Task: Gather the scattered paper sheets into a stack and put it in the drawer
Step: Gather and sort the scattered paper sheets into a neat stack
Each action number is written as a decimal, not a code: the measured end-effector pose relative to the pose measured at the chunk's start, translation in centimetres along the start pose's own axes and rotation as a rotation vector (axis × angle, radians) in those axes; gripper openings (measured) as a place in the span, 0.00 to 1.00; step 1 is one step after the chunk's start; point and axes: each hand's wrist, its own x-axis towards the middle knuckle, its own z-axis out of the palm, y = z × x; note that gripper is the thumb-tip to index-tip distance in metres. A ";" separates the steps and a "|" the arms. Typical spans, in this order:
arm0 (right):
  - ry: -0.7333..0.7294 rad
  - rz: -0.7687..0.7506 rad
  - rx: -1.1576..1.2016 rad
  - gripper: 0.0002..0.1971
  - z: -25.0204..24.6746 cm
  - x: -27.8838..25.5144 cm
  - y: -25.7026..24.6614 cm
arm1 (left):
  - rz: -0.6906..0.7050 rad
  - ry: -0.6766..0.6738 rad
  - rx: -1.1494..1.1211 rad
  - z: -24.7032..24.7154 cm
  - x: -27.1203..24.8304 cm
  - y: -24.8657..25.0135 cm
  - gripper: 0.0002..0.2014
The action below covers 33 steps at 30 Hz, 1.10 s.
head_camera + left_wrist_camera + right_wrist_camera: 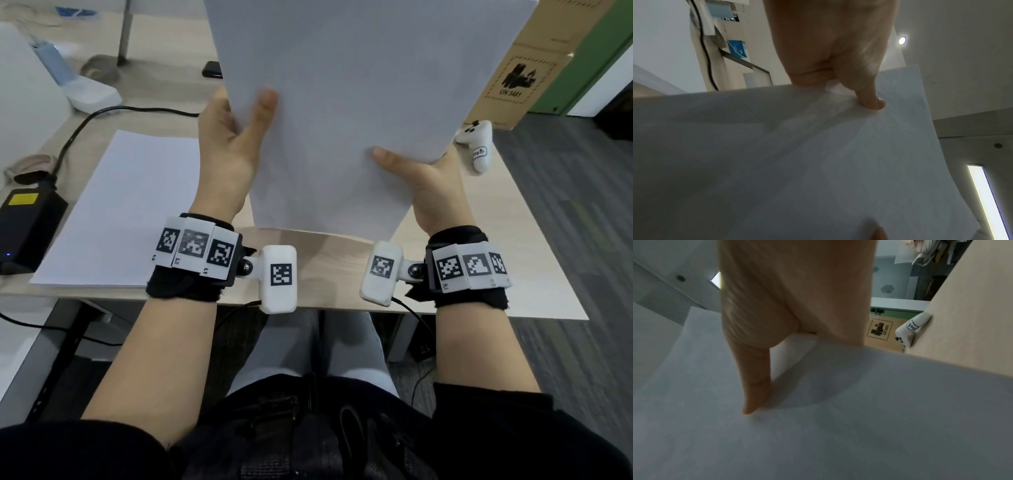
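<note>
A stack of white paper sheets [342, 102] is held up above the wooden table [325, 267], tilted towards me. My left hand [239, 126] pinches its left edge, thumb on the near face, fingers hidden behind. My right hand [418, 171] pinches its right edge the same way. The left wrist view shows the thumb [869, 97] pressed on the paper [797, 162]. In the right wrist view the thumb [754, 386] lies on the sheet [838, 434]. Another white paper sheet [126, 209] lies flat on the table at the left. No drawer is in view.
A black power adapter [27, 226] with its cable [82, 126] sits at the table's left edge. A white game controller [476, 144] lies at the right, next to a cardboard box [524, 68]. A white device [85, 89] and a black phone [212, 70] lie farther back.
</note>
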 end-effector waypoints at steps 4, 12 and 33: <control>0.010 0.088 -0.038 0.16 -0.1 -0.6 1.7 | -0.085 -0.009 0.012 -0.5 -0.9 -1.4 0.02; 0.048 0.061 0.011 0.12 -0.1 -0.1 1.5 | -0.100 -0.031 -0.024 -0.3 -1.3 -1.1 0.09; 0.079 0.118 -0.124 0.06 1.2 -1.6 2.1 | -0.257 -0.106 0.155 -2.4 -1.0 -1.6 0.14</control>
